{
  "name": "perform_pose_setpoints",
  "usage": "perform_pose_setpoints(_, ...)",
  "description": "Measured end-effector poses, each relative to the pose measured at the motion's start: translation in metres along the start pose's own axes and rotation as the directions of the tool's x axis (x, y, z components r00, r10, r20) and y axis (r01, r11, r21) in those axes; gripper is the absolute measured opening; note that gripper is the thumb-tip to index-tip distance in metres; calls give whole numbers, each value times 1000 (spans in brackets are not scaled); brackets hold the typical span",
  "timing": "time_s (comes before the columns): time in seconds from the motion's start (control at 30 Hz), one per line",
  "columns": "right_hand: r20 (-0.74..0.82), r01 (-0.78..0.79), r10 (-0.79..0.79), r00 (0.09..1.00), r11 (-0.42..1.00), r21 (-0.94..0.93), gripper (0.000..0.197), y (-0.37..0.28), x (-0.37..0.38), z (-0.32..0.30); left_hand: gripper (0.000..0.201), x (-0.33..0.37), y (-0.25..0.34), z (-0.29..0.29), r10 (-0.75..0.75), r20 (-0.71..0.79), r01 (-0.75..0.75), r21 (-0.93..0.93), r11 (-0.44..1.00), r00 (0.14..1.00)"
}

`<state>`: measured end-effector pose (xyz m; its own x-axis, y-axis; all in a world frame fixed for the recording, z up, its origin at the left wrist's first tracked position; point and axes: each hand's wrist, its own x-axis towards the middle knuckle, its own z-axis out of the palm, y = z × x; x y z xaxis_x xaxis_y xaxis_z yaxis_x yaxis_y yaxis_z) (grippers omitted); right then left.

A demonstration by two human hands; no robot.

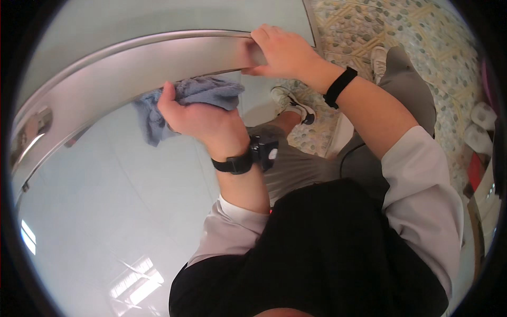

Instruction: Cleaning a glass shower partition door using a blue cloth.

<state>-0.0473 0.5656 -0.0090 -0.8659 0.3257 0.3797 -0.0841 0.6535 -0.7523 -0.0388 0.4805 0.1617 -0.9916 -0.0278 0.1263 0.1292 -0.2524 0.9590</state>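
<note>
A blue-grey cloth (211,92) is bunched in my left hand (203,119), its thumb pointing up. The cloth lies against the lower edge of a long, shiny metal door edge (158,63), and one end hangs down beside it. My right hand (288,53) grips the right-hand end of this door edge, fingers over the upper side and thumb at the lower side. Part of the cloth is hidden behind my left hand. A metal latch or lock plate (39,127) sits on the door edge at the far left.
A pale tiled wall (116,201) with window reflections fills the left side. The pebble-patterned floor (348,31) spreads at the upper right, my shoes on it. White rolls (480,127) and a red item (475,171) are at the right rim.
</note>
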Motion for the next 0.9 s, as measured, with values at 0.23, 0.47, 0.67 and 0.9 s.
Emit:
perform_pose_setpoints(0.23,-263,107,-130,956,989,-99,85,52,-49,-75,31,-48,-24,20,-71,318,57,54,997,946)
perform_pose_setpoints(0.47,-396,-318,588,706,762,564,41,98,-51,-122,29,-47,-35,25,-350,447,470,-191,862,823)
perform_pose_setpoints(0.67,-618,-191,468,632,867,460,34,115,-44,-119,40,-18,-30,-1,-454,234,483,-84,872,860)
perform_pose_setpoints(0.9,-516,-411,594,618,803,432,32,83,-45,-75,38,-9,-21,-20,-319,200,345,-110,932,926)
